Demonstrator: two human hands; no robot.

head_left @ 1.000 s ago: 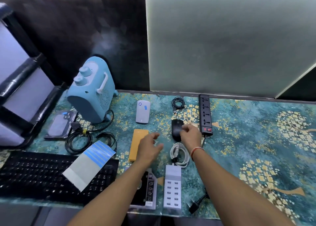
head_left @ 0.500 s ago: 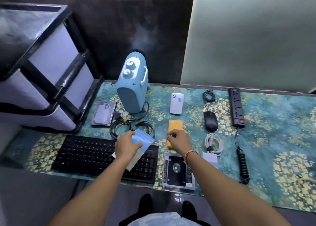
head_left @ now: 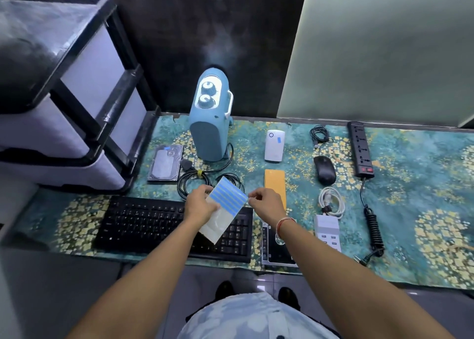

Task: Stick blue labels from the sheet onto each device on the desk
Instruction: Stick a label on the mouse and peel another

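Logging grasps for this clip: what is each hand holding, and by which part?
Left hand grips the label sheet by its left edge. Right hand pinches at the sheet's right edge, apparently a label.

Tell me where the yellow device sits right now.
Head view: the yellow device lies flat mid-desk, between the white power bank behind it and the right hand in front.

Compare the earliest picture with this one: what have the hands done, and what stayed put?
The right hand left the mouse and now pinches the sheet's edge. The left hand lifted the sheet off the keyboard. The devices stayed put.
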